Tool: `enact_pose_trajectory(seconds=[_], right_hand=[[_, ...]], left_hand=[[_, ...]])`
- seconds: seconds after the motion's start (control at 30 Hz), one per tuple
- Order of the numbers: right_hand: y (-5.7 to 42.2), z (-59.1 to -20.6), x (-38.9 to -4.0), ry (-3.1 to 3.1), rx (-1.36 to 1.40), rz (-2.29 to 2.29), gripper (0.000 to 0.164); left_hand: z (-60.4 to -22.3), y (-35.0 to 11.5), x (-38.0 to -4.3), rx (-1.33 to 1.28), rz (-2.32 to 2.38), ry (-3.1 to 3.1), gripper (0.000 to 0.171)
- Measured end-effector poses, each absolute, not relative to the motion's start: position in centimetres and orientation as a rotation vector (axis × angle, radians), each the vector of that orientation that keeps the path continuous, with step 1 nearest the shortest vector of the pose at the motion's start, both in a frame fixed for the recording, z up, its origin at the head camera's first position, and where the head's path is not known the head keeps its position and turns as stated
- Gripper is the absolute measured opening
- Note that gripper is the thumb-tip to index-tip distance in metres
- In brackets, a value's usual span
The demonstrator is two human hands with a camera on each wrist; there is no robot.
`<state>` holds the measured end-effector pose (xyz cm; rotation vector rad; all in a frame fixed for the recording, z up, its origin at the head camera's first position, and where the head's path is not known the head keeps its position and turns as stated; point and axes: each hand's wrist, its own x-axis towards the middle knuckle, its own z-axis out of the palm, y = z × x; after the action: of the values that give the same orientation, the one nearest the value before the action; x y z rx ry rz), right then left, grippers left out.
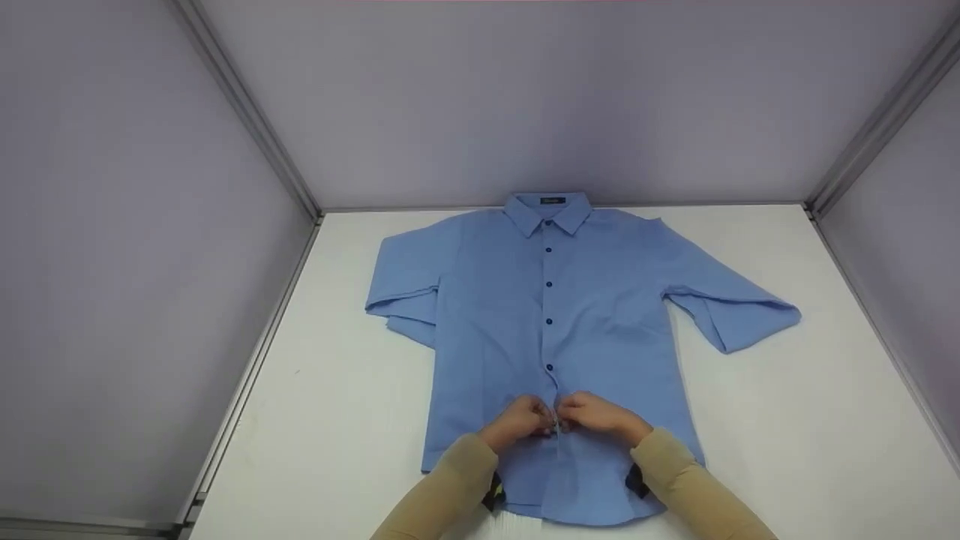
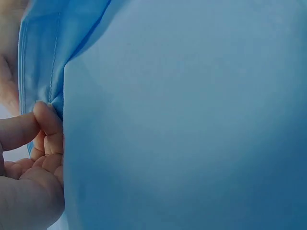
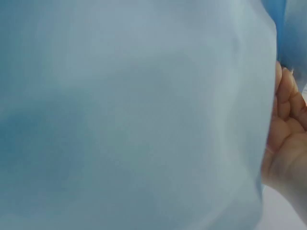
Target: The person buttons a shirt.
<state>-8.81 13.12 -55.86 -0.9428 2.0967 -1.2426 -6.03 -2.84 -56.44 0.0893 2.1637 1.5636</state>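
A light blue button-up shirt [image 1: 495, 315] lies front up, its collar [image 1: 551, 214] toward the back wall. Dark buttons [image 1: 549, 322] run down the placket. At its lower part my left hand [image 1: 523, 418] pinches the front edge between thumb and fingers; in the left wrist view the shirt's stitched edge [image 2: 41, 62] is at the fingertips. Just across from it, my right hand [image 1: 598, 412] also pinches the placket with bent fingers. Cloth covers most of both wrist views and hides part of the fingers. The button between the hands is hard to make out.
The shirt rests on a white table [image 1: 337, 420]. Its left-side sleeve [image 1: 405, 277] is folded back, and the right-side sleeve [image 1: 739, 311] bends outward. Pale panels [image 1: 562, 97] with metal frame rails [image 1: 255, 120] enclose the back and sides.
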Motion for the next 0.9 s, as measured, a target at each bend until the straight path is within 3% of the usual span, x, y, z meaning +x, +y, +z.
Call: enact_pose_trajectory(seconds=[0.2, 0.9], right_hand=[[13.17, -56.09, -8.70, 2.206, -1.074, -1.157, 0.017], [12.72, -55.56, -9.09, 2.263, -1.091, -1.115, 0.014]], left_hand=[[-56.48, -2.89, -6.14, 0.116, 1.517, 2.160, 0.017], [-56.86, -3.37, -6.52, 0.012, 1.738, 1.777, 0.014]])
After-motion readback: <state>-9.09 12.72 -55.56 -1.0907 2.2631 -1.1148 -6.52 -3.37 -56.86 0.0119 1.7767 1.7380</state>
